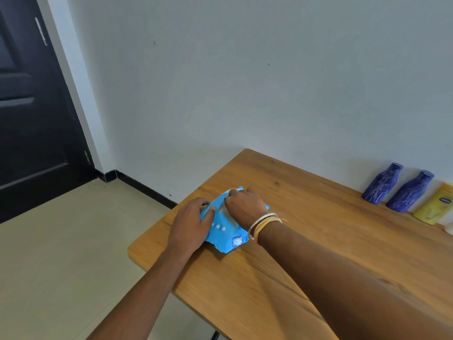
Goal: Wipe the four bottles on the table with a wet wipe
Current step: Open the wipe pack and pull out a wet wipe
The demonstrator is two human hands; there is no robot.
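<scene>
Left hand [190, 223] grips soft blue plastic wet-wipe pack [224, 238] at the wooden table's [306, 241] left corner; right hand [242, 204] pinches its white flap. No wipe drawn. Blue bottles [382, 185] and yellow bottle [436, 204], far right, presumably all unwiped.

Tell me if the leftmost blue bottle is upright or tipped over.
Upright: the leftmost blue bottle stands on its base, neck up.
</scene>
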